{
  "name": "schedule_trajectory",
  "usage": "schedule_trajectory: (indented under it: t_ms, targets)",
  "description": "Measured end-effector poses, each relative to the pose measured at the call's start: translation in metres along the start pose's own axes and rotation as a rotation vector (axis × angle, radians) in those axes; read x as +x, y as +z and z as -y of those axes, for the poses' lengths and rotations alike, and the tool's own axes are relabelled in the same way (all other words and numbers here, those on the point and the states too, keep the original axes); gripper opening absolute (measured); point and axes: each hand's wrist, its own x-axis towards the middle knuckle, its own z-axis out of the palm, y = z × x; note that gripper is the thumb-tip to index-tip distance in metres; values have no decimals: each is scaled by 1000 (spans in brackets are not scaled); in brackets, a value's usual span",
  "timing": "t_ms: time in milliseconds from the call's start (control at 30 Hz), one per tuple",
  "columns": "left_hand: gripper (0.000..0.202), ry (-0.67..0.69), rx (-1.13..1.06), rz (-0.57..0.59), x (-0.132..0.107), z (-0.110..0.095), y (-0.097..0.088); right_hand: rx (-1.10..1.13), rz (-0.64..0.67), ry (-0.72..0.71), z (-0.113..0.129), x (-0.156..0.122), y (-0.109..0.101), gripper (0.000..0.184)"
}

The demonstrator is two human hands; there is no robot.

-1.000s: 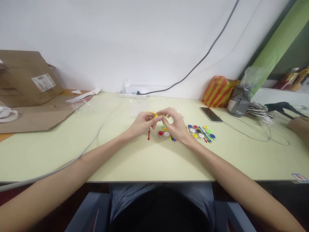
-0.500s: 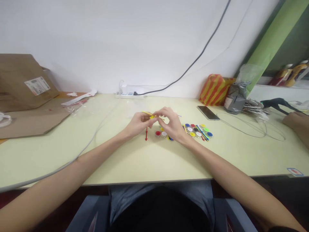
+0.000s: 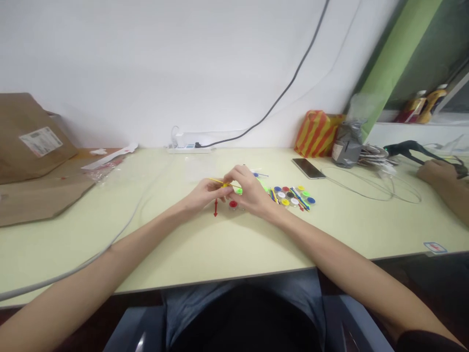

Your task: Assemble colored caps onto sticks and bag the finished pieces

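The left hand (image 3: 203, 194) and right hand (image 3: 251, 194) pinch a thin yellow plastic stick (image 3: 219, 182) between closed fingers, with round glossy caps (image 3: 289, 195) lying nearby.

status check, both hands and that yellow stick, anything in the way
Both pinching: left hand and right hand shut on yellow stick. Just below them, red stick. Close on the right, coloured caps on the table.

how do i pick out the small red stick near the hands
On the pale green table, find the two hands that meet at its middle. Just under the left hand a short red stick points downward. It is thin and red, unlike the yellow stick pinched by both hands and the round caps heaped beside the right hand.
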Motion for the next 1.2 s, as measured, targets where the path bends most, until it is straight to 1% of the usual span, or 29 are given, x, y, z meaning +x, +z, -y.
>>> schedule_trajectory:
  t_ms: [200, 300, 433, 633, 833, 1033, 1200]
  targets:
    - [38, 32, 65, -11, 2, 3, -2, -40, -14, -24, 1, 2, -2, 16]
    - [38, 32, 80, 5, 2, 4, -4, -53, -16, -30, 0, 2, -2, 18]
    - [37, 24, 45, 34, 2, 3, -4, -66, -17, -47, -2, 3, -3, 18]
    - [34, 43, -25, 56, 2, 3, -3, -85, -14, -38, -3, 4, -3, 15]
    - [33, 34, -36, 54, 2, 5, -4, -117, -14, -54, -3, 4, -5, 17]
    - [36, 49, -47, 72, 2, 4, -3, -133, -22, -77, -1, 5, -6, 13]
    - [33, 59, -95, 54, 2, 5, -1, -121, -45, -79, -1, 6, -6, 13]
